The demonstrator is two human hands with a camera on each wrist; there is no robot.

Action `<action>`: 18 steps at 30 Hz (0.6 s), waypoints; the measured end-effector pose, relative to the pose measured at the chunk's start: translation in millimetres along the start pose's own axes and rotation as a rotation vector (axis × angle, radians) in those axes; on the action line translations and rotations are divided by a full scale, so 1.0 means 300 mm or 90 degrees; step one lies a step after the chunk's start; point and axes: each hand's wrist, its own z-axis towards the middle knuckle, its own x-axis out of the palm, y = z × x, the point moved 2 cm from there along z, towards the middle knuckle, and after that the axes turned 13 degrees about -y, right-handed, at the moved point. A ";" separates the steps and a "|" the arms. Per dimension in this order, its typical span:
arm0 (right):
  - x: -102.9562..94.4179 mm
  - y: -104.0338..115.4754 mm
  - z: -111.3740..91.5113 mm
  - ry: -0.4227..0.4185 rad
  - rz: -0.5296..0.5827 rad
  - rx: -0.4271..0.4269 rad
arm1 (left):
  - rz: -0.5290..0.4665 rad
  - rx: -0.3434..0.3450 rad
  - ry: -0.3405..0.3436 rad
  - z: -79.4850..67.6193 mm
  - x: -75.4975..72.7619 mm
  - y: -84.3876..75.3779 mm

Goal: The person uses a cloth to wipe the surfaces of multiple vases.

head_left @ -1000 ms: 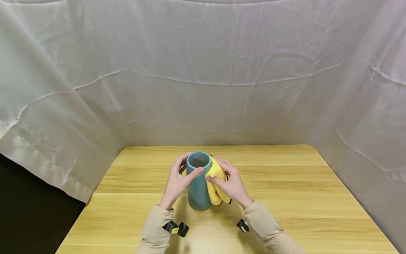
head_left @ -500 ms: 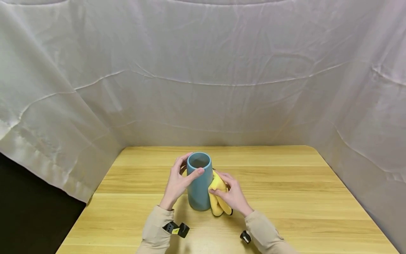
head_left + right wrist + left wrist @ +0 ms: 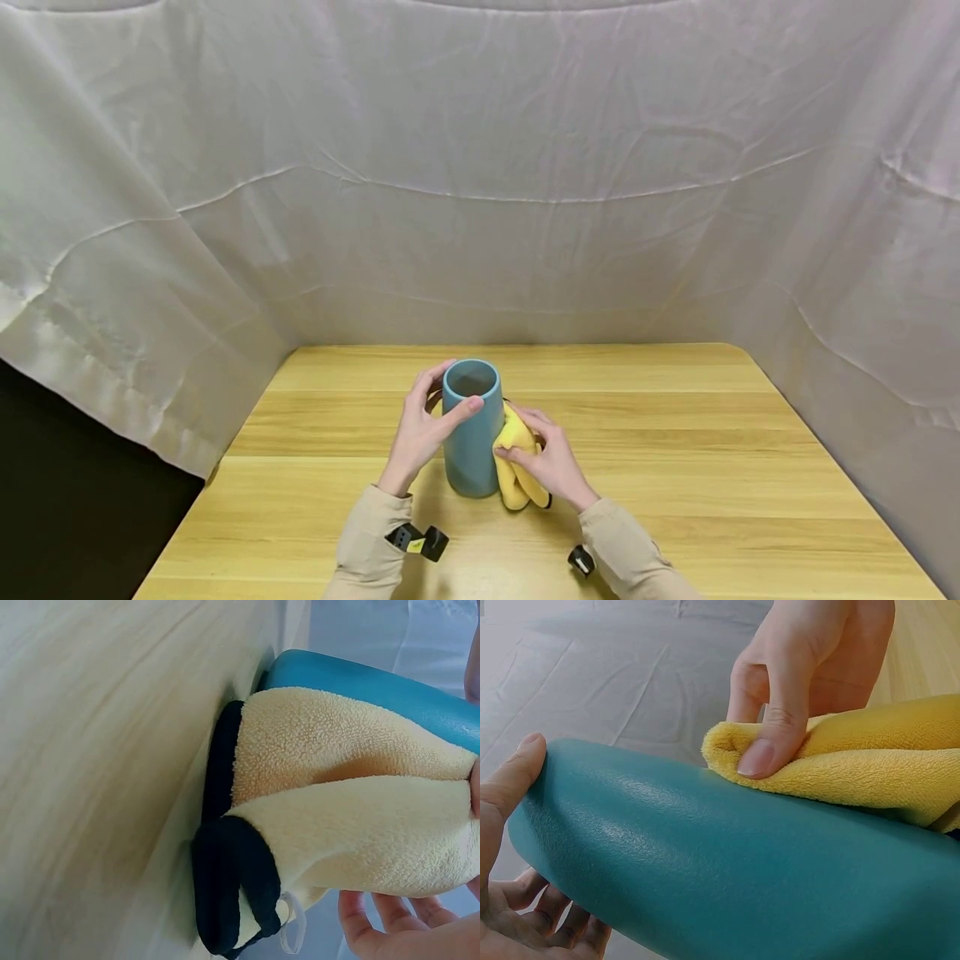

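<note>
Yellow wood-grain table (image 3: 697, 475), grey fabric curtains (image 3: 487, 250) behind. Left hand (image 3: 418, 427) grips upright blue cylindrical vessel (image 3: 471, 458); right hand (image 3: 553, 457) pinches yellow plush cloth (image 3: 862, 771) against it.

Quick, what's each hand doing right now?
Left hand: holding the blue vase near its rim.
Right hand: pinching the yellow cloth against the vase's side.

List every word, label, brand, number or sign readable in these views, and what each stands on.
No readable text in any view.
Yellow patch on the left wrist's black device: any marking too small to read.
White patch on the right wrist's device: likewise.
Blue vase, yellow cloth: no lettering visible.
</note>
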 end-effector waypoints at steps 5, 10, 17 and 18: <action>-0.003 0.025 0.008 -0.003 0.009 0.005 | 0.002 -0.001 -0.002 -0.001 0.002 0.001; -0.010 0.082 0.033 -0.024 0.017 -0.026 | -0.001 0.003 -0.005 -0.002 0.001 0.000; -0.019 0.174 0.078 -0.055 0.048 -0.073 | -0.005 0.006 -0.005 -0.005 0.001 -0.006; -0.020 0.182 0.082 -0.055 0.049 -0.076 | -0.004 0.006 -0.005 -0.005 0.001 -0.006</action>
